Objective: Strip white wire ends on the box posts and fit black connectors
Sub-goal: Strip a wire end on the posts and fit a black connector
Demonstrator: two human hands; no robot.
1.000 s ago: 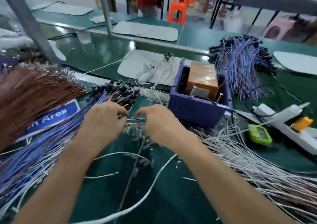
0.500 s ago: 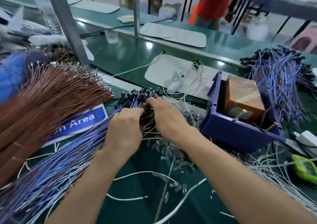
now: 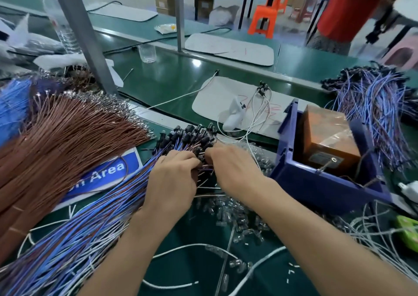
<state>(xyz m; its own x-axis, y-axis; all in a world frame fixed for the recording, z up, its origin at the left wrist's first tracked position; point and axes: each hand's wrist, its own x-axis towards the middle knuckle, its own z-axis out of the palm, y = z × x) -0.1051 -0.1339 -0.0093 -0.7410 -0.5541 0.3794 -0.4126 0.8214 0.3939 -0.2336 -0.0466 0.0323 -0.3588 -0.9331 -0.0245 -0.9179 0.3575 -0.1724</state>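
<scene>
A bundle of blue and brown wires (image 3: 86, 234) fans across the green table and ends in a cluster of black connectors (image 3: 192, 135). My left hand (image 3: 174, 180) and my right hand (image 3: 233, 171) lie side by side on that cluster, fingers curled down into the connectors; what the fingertips hold is hidden. A blue box (image 3: 316, 182) with a brown block (image 3: 325, 137) and thin metal posts (image 3: 325, 165) stands to the right. Loose white wires (image 3: 384, 239) lie at the lower right, and a few with black ends (image 3: 260, 105) rest on a white pad.
A thick fan of brown wires (image 3: 56, 141) covers the left. Small clear parts (image 3: 235, 214) are strewn under my right forearm. More blue wires (image 3: 371, 105) pile up at the far right. A grey post (image 3: 83, 35) rises at the back left, and a person in red (image 3: 352, 8) stands behind.
My view has swung left, so the blue box now sits further right. Both hands moved from the clear parts up and left onto the black connector cluster.
</scene>
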